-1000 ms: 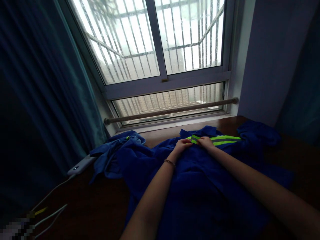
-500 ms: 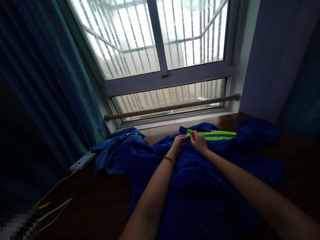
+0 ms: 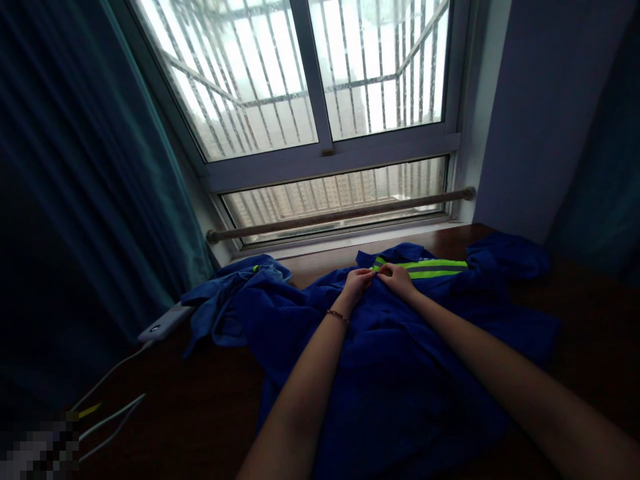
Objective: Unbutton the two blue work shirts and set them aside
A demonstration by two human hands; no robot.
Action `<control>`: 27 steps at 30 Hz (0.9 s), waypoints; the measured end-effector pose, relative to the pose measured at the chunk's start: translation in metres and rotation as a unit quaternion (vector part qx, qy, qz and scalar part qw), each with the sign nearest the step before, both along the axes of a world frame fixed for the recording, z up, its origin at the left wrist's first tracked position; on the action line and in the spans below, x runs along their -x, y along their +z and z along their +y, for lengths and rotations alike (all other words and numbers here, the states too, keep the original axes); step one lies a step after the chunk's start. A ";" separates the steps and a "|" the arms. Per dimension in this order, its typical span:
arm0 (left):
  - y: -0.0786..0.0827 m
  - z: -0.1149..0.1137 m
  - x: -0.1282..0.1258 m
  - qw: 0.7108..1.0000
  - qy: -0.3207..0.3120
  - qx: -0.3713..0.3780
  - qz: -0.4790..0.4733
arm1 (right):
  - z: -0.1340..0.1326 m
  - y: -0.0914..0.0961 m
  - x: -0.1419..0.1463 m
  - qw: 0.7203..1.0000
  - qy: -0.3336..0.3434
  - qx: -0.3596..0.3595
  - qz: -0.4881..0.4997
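A blue garment with a yellow-green and grey reflective stripe lies spread and creased on the dark wooden surface. My left hand, with a beaded bracelet on its wrist, pinches the cloth at the left end of the stripe. Right beside it, my right hand has its fingertips closed on the same part of the garment. Both hands nearly touch. Their fingers hide the small patch of cloth between them, so any button or fastener there cannot be made out.
Bunched lighter blue cloth lies at the left, against a white power bank with a cable. A window with a wooden rail stands behind. A dark blue curtain hangs at left.
My right hand has shifted slightly left, bringing its fingertips closer to my left hand. The garment's right side has moved a little left in view. My left hand stays nearly in place.
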State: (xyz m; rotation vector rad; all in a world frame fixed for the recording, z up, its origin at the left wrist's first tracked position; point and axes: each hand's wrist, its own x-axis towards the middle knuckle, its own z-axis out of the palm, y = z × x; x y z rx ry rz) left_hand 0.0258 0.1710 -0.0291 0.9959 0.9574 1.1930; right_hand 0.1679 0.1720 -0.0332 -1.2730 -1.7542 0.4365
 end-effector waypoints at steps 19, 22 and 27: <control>-0.004 0.001 0.004 0.999 -0.040 0.000 -0.014 | -0.005 0.003 -0.002 0.998 -0.029 -0.055 -0.032; -0.006 0.000 0.002 0.999 -0.030 -0.017 0.003 | -0.004 0.003 -0.002 0.999 -0.021 -0.047 -0.001; -0.006 -0.001 0.000 0.998 -0.034 -0.036 0.035 | -0.002 0.003 -0.003 0.999 -0.017 -0.027 0.026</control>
